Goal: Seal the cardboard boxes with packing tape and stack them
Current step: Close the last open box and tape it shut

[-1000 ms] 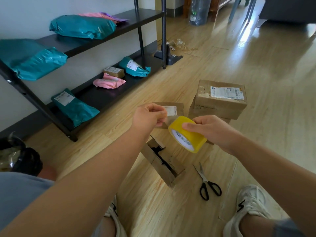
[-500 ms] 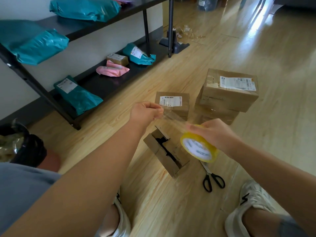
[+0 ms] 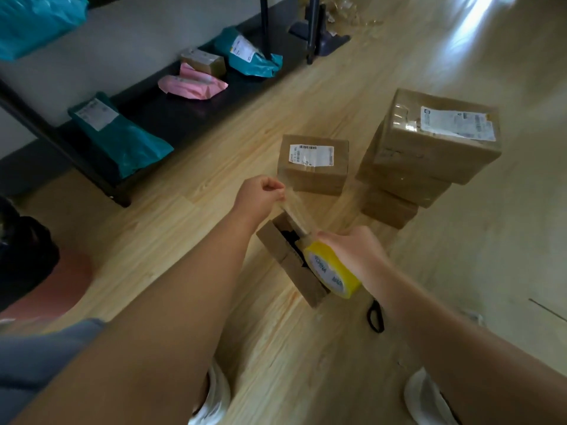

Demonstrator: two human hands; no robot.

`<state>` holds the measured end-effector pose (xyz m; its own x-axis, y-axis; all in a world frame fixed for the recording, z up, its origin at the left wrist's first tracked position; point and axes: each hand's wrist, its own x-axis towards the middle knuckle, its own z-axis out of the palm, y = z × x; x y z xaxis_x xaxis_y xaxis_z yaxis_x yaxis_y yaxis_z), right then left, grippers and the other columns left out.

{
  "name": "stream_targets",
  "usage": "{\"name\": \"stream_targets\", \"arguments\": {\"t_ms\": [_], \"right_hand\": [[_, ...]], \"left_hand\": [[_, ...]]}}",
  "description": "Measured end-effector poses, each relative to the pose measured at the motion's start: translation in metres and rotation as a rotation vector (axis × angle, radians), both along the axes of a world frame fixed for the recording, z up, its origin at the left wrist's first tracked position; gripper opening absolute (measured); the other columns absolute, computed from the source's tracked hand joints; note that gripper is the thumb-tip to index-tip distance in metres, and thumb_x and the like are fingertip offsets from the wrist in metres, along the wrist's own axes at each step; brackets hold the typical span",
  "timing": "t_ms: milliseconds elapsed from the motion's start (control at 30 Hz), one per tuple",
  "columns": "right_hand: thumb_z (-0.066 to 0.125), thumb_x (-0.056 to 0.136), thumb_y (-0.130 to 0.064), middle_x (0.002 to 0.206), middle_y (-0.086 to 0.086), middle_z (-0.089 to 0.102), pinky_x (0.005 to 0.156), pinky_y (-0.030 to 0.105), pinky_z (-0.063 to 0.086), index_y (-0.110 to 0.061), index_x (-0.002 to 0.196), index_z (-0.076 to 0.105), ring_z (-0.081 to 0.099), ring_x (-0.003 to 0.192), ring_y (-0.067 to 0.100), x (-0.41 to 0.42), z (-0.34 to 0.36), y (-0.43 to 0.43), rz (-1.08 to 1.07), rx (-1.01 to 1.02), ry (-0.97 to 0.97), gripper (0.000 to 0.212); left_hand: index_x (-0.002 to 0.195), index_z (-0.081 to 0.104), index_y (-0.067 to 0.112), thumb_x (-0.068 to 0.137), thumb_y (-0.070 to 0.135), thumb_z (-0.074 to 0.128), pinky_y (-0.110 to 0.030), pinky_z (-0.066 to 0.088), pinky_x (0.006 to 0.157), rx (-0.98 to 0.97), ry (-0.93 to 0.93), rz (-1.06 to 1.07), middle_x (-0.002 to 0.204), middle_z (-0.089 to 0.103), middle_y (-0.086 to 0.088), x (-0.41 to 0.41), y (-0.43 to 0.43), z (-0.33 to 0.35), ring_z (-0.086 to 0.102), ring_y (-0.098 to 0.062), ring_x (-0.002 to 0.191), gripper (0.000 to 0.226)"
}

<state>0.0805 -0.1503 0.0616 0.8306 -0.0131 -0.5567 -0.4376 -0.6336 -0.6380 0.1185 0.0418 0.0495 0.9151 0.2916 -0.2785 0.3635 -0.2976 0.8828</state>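
Cardboard box down on the wood floor, dead centre of the head view, flaps parted, dark gap showing along the top. Just above it, pulled taut, strip of clear tape, running from 11 o'clock down to 5 o'clock. At the upper end, left hand, thumb and curled fingers pinching the free end of the strip. At the lower end, right hand, fingers wrapped round the yellow tape roll, roll held over the near half of the box, white printed core facing the camera. Touching the cardboard or just clear of it: cannot tell.

At 12 o'clock from the open box, close by, small sealed box, white label on top. At 2 o'clock, stack of sealed boxes, three layers showing, biggest on top, white label, sitting slightly skewed. At 4 o'clock, scissors, only the black handle loops on show, the rest hidden behind the right forearm.

Out at 10 o'clock, black shelf rack along the wall: teal mailer at the near end, then pink mailer, little brown box and a second teal mailer further along. At 6 o'clock, bottom edge, two white shoes.
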Motion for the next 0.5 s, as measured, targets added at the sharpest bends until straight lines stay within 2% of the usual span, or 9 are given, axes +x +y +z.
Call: {"name": "stream_targets", "arguments": {"t_ms": [67,200,233,300,367,500], "right_hand": [[0.069,0.085,-0.056,0.049,-0.005,0.034,0.05,0.029,0.028,-0.02,0.057,0.038,0.031,0.039,0.011,0.003,-0.007,0.005,-0.001,-0.036,0.012,0.055],[0.068,0.087,-0.055,0.044,-0.006,0.037,0.044,0.027,0.027,-0.018,0.054,0.041,0.034,0.036,0.011,0.006,-0.017,0.013,0.021,-0.123,0.015,0.056],[0.068,0.087,-0.054,0.044,-0.006,0.038,0.044,0.028,0.027,-0.018,0.054,0.042,0.036,0.037,0.012,0.005,-0.017,0.014,0.021,-0.134,0.011,0.056],[0.069,0.087,-0.052,0.041,-0.008,0.037,0.043,0.027,0.027,-0.018,0.054,0.042,0.036,0.037,0.01,0.006,-0.019,0.017,0.024,-0.133,0.011,0.055],[0.069,0.088,-0.05,0.037,-0.01,0.035,0.041,0.025,0.026,-0.018,0.053,0.041,0.034,0.035,0.008,0.006,-0.02,0.018,0.039,-0.134,0.013,0.055],[0.067,0.088,-0.054,0.047,-0.007,0.037,0.035,0.021,0.023,-0.019,0.059,0.038,0.034,0.036,0.006,0.007,-0.018,0.019,0.093,-0.17,0.028,0.054]], "left_hand": [[0.097,0.065,0.011,0.093,0.007,0.064,-0.019,0.046,0.073,-0.002,0.016,-0.028,0.083,0.069,0.0,0.007,0.003,-0.007,0.064,-0.009,0.081,0.006],[0.094,0.062,0.009,0.094,0.003,0.06,-0.007,0.045,0.063,0.008,0.035,-0.089,0.081,0.065,0.0,0.014,0.005,-0.015,0.061,-0.004,0.073,0.007],[0.091,0.061,0.009,0.094,0.001,0.059,-0.01,0.047,0.067,0.004,0.039,-0.096,0.08,0.065,-0.001,0.014,0.005,-0.016,0.062,-0.006,0.073,0.009],[0.084,0.059,0.011,0.093,-0.002,0.057,-0.027,0.052,0.084,-0.02,0.057,-0.091,0.078,0.065,-0.003,0.014,0.007,-0.022,0.066,-0.016,0.078,0.016],[0.082,0.059,0.013,0.093,-0.002,0.055,-0.04,0.053,0.093,-0.032,0.083,-0.069,0.077,0.066,-0.004,0.012,0.01,-0.028,0.07,-0.025,0.087,0.02],[0.082,0.056,0.017,0.094,0.002,0.054,-0.045,0.052,0.095,0.04,0.124,-0.042,0.084,0.071,-0.011,0.002,0.011,-0.041,0.07,-0.029,0.092,0.02]]}}
